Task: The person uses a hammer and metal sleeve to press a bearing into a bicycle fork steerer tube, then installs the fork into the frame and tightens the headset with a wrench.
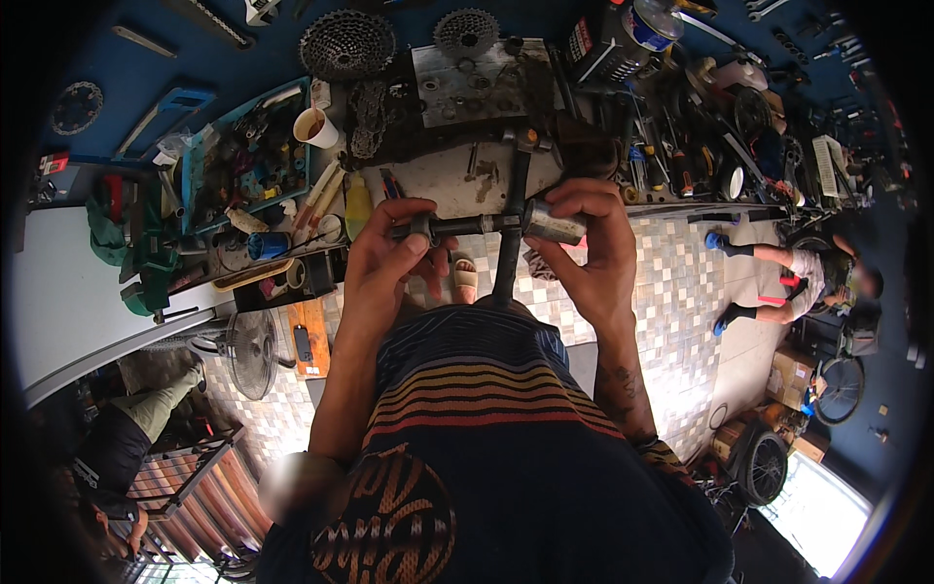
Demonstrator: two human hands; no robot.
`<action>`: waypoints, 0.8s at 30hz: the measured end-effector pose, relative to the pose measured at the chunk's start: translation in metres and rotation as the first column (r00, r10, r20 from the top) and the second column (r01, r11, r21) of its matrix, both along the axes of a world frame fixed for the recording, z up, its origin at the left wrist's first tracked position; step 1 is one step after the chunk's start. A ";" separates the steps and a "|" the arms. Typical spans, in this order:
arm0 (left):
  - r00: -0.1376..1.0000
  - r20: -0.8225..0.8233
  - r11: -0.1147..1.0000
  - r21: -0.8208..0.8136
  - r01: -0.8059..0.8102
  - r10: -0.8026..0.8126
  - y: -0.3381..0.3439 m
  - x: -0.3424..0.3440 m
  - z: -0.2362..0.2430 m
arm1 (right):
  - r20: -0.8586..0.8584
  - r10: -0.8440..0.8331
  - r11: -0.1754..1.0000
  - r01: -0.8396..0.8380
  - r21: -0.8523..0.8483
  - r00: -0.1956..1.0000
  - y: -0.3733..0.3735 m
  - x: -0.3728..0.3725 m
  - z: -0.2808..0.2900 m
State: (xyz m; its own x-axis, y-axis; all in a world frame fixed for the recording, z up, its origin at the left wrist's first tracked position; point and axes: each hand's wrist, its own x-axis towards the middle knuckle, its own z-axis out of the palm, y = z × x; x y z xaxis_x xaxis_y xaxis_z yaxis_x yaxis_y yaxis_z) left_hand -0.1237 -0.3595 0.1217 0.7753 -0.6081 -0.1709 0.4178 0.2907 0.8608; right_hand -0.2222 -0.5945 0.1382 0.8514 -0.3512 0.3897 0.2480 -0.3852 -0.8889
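My left hand (384,258) is closed round the left end of a dark horizontal shaft (467,225), its thumb and fingers at a ring-like piece there. The shaft's other end meets a dark upright bar (512,180), which has an orange-marked head at the top; whether the two are joined I cannot tell. In my right hand (593,238) is a short silver metal cylinder (555,223), pinched between thumb and fingers beside the bar. The cylinder's left end is close to the shaft's right end; any contact there is unclear.
Ahead runs a cluttered workbench with a blue tray (199,185) of small parts, a paper cup (314,127), a yellow bottle (358,204) and bicycle cassettes (347,44). A green vise (146,248) stands left. One person sits at right; another is at lower left near a fan (252,355).
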 end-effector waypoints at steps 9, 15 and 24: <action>1.000 -0.009 1.000 0.012 0.000 0.000 0.001 -0.002 0.004 | -0.005 0.017 1.000 -0.017 -0.005 1.000 0.001 -0.002 0.000; 1.000 -0.002 1.000 0.015 0.000 0.000 0.002 -0.003 0.005 | -0.001 0.079 0.994 -0.079 -0.082 0.997 0.000 -0.004 0.001; 1.000 0.008 1.000 0.018 -0.004 0.004 0.004 -0.005 0.004 | 0.004 0.025 0.999 -0.025 -0.031 1.000 0.006 -0.004 0.004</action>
State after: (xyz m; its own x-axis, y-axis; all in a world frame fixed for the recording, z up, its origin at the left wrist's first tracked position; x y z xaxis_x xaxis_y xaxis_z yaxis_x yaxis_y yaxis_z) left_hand -0.1285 -0.3558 0.1257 0.7790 -0.6018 -0.1759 0.4101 0.2767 0.8691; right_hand -0.2265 -0.5887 0.1424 0.8578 -0.3177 0.4040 0.2617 -0.4066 -0.8753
